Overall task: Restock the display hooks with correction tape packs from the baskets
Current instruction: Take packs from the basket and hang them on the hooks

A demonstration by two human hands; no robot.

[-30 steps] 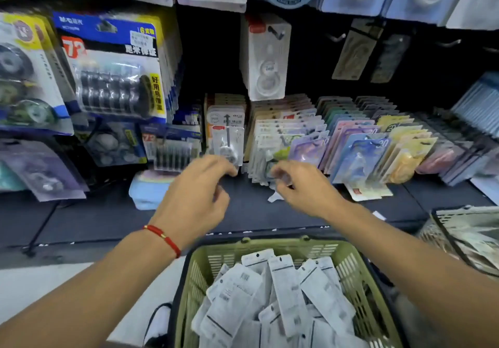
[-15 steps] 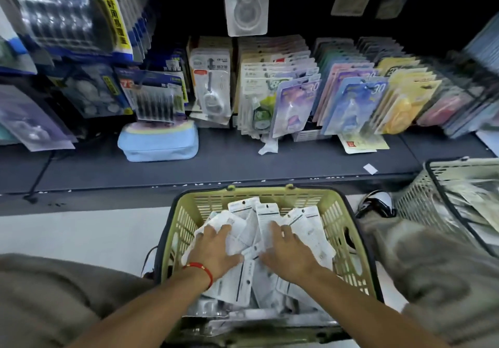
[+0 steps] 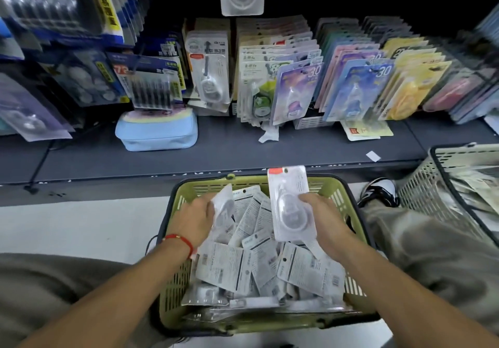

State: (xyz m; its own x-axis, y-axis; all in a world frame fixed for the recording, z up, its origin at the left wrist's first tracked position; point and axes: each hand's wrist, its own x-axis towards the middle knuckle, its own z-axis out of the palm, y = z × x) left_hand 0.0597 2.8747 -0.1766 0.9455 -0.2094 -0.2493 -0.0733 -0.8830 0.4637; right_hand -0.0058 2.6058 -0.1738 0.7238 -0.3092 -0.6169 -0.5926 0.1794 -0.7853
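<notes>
Here, over the green basket (image 3: 348, 201), the right hand (image 3: 328, 222) grips an upright correction tape pack (image 3: 291, 207); the left hand (image 3: 195, 219) clutches another pack (image 3: 224, 207).

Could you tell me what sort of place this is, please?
Most likely a stationery shop aisle: carded correction tape packs hang in rows above a dark shelf, and a green shopping basket holds loose packs for restocking.

A dark shelf (image 3: 229, 153) carries a pale blue pouch (image 3: 158, 134) and perhaps a paper scrap (image 3: 373, 156).
</notes>
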